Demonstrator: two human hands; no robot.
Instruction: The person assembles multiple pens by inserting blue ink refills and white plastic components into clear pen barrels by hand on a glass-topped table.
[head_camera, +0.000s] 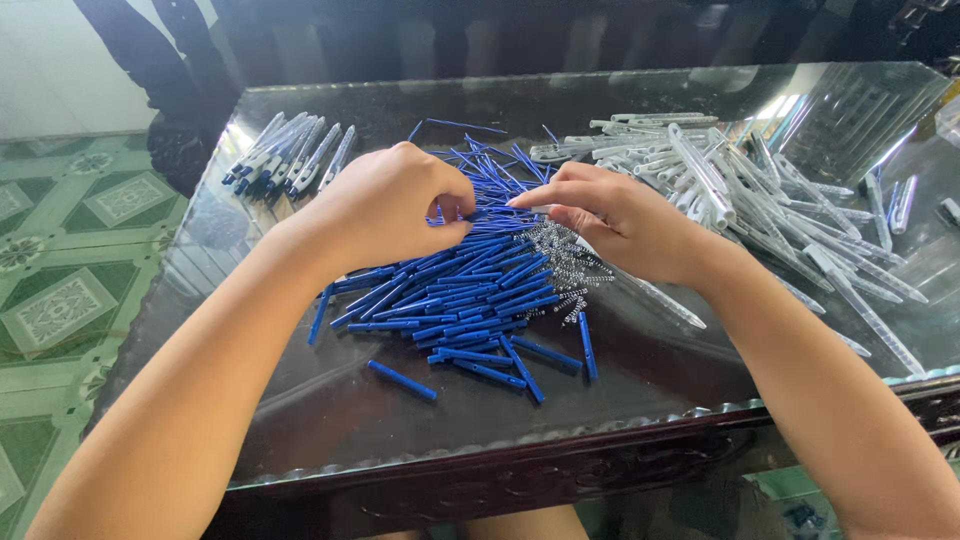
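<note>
Both hands are working over the middle of the glass-topped bench (330, 420), right above the heap of blue pen parts (455, 290). The left hand (385, 205) is curled, its fingertips pinching into the top of the blue heap; it seems to be gripping one or two blue pieces, though the knuckles are hiding exactly what. The right hand (615, 215) is pinching a slim pale piece (541, 209) between thumb and forefinger, and that piece is lying roughly level, its long axis running left to right, its free end pointing at the left hand.

The blue pieces are lying mostly side by side, their long axes slanting from lower left to upper right, with a few strays crossing them near the front edge. Just under the right hand, a cluster of small metal springs (560, 265) is sitting against the heap.

From where I am standing, the risk looks like this: the strays (402, 380) are resting near the bench's front edge, and a sweep of either forearm could be sending them rolling off the smooth glass. The springs are small and could be scattering or snagging together if the right hand is dragging through them. The clear barrels (760, 190) piled to the right are stacked loosely and could be sliding too.

Finished-looking pens (290, 155) are lying at the far left.
</note>
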